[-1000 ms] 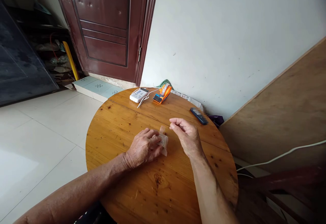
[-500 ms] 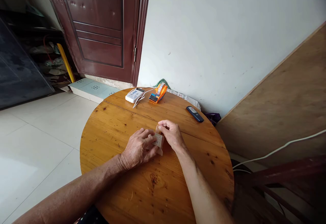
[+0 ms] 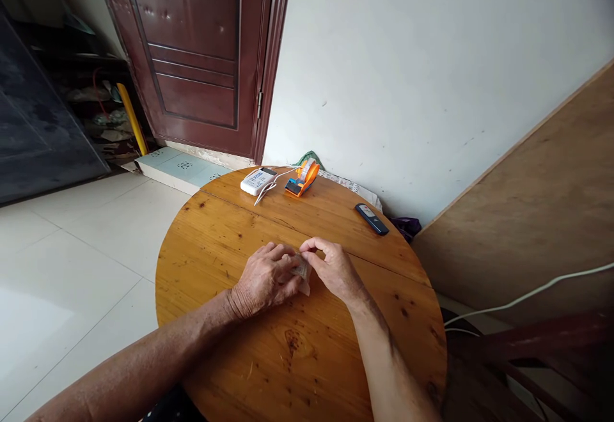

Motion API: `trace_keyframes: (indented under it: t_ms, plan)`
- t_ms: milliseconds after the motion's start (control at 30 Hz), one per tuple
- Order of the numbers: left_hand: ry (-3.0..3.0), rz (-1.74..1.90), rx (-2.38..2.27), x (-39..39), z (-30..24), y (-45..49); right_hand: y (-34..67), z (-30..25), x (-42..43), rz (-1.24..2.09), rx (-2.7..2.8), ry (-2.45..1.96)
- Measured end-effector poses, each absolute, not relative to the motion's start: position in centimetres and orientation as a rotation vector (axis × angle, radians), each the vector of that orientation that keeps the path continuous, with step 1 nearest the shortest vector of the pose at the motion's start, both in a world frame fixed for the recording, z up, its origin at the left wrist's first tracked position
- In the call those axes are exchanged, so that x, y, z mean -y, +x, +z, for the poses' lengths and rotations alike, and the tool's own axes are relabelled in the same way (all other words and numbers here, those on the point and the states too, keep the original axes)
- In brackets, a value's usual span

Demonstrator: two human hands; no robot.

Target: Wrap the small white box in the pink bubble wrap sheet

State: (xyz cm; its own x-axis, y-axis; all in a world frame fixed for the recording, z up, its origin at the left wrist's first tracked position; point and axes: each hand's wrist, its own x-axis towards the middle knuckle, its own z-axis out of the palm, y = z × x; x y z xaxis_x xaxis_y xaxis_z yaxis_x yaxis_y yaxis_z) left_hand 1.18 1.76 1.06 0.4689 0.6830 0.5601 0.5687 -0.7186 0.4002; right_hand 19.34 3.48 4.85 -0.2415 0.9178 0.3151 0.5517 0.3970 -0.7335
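Note:
A small pale packet with printing on its face [image 3: 302, 267] lies at the middle of the round wooden table. Curled around its left side, my left hand [image 3: 268, 279] grips it and covers much of it. A thin pale flap [image 3: 306, 288] sticks out at the packet's near end. My right hand [image 3: 334, 268] has thumb and index finger pinched together at the packet's far edge. What lies between those fingertips is too small to make out.
Along the table's [image 3: 215, 236] far edge stand a white boxy device [image 3: 258, 181] with a white cable and an orange tape dispenser [image 3: 302, 178]. A dark remote control [image 3: 371, 218] lies at the far right. Behind are a wall [image 3: 407, 77] and a brown door [image 3: 201, 57].
My right fingertips have moved down toward me, onto the packet's far edge. The strip that stood up there now lies lower. My left hand keeps its grip. The view has shifted slightly.

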Motion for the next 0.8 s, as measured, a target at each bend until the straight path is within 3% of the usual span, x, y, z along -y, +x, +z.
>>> trace_keyframes:
  t_ms: [400, 567, 800]
  plan:
    - [2.371, 1.213, -1.120, -1.7, 0.4, 1.2, 20.2, 5.7, -2.5, 0.604, 2.118, -1.208]
    - [2.433, 1.093, -1.181, -1.5, 1.0, 0.9, 20.4, 6.0, -2.1, 0.507, 2.200, -1.216]
    - [2.489, 1.094, -1.185, -1.6, 1.1, 0.9, 20.7, 6.3, -2.5, 0.507, 2.040, -1.208]
